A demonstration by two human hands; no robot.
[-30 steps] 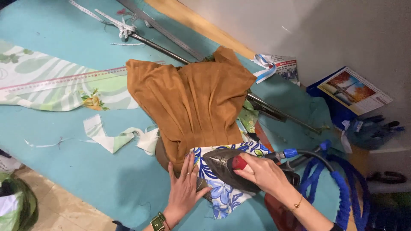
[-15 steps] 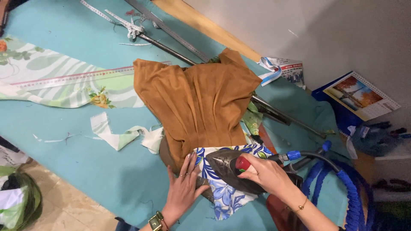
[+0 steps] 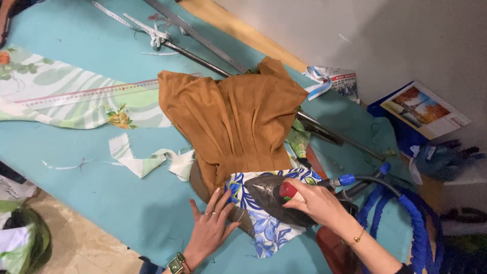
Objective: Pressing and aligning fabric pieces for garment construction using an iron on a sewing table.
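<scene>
Now right hand (image 3: 317, 203) grips iron (image 3: 276, 200), left hand (image 3: 210, 226) beside.

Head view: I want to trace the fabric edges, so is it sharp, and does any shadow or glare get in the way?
Head view: evenly lit and mostly sharp; brown garment folds read clearly; the iron shows a dull sheen, no harsh glare; soft shadow under the left hand; the right edge is dark.

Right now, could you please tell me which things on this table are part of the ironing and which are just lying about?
In use:
iron under the right hand
blue flowered cloth
brown garment
left hand flat on the cloth's edge

Lying about:
green leafy fabric
fabric scraps
metal ruler
calendar
</scene>
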